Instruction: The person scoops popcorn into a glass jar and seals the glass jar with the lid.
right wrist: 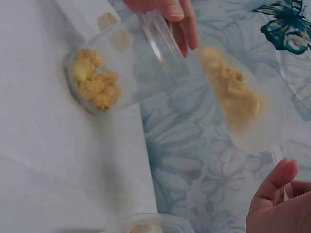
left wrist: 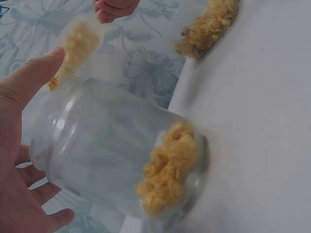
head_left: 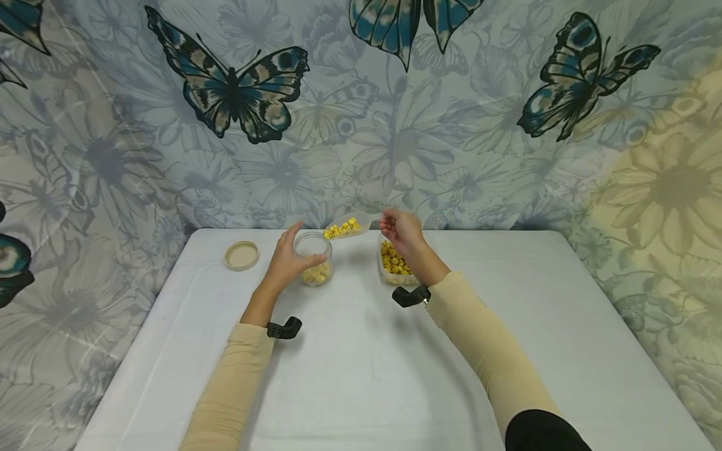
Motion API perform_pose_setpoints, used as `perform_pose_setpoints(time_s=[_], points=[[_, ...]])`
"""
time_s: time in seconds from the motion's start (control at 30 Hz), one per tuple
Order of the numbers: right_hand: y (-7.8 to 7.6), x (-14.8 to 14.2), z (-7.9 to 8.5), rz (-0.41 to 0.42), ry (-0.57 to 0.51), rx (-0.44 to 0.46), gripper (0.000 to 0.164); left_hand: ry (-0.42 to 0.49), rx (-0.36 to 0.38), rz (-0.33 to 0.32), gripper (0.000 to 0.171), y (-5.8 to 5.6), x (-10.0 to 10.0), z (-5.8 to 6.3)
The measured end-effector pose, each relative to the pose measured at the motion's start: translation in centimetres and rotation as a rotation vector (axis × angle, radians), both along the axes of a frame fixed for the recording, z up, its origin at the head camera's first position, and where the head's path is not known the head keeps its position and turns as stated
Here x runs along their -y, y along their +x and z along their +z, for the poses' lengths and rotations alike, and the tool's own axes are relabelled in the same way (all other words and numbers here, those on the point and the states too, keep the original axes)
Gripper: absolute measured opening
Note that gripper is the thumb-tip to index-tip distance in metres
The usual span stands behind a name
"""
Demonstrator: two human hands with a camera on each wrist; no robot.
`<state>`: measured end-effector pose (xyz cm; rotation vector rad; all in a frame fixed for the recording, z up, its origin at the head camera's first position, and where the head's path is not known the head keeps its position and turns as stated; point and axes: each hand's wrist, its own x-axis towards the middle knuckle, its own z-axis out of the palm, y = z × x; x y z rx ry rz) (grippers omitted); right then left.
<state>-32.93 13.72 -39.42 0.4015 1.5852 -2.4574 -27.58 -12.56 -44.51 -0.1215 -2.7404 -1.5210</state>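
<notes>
A clear jar (head_left: 312,245) stands upright on the table with popcorn (left wrist: 167,167) in its bottom. My left hand (head_left: 286,266) holds the jar near its mouth, thumb on one side and fingers on the other. By its thin handle, my right hand (head_left: 405,235) pinches a translucent scoop (right wrist: 265,131) loaded with yellow popcorn. The scoop's tip is at the jar's rim, tilted down toward the opening. Below my right hand sits a clear plastic tub (head_left: 395,280) of popcorn, partly hidden by that hand.
A round, pale gold-rimmed lid (head_left: 241,256) lies on the white-covered table (head_left: 350,376), left of the jar. A butterfly-patterned cloth (head_left: 395,144) hangs right behind the table's back edge.
</notes>
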Motion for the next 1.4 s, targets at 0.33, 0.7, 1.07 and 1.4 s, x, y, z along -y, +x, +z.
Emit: perform_pose_setpoints(time_s=[0.33, 0.7, 1.07, 1.4], points=[[0.2, 0.3, -0.5, -0.027, 0.065, 0.001, 0.010, 0.017, 0.061, 0.033, 0.107, 0.2, 0.2, -2.1], [0.2, 0.4, -0.6, -0.035, 0.093, 0.020, 0.021, 0.038, 0.059, 0.047, 0.100, 0.4, -0.1, -3.0], [0.6, 1.7, 0.7, -0.009, 0.163, -0.095, 0.028, 0.040, -0.015, 0.057, 0.095, 0.8, 0.5, -3.4], [0.2, 3.2, 3.8, 0.030, 0.362, -0.223, 0.031, 0.047, -0.025, 0.037, 0.093, 0.5, 0.3, -3.0]])
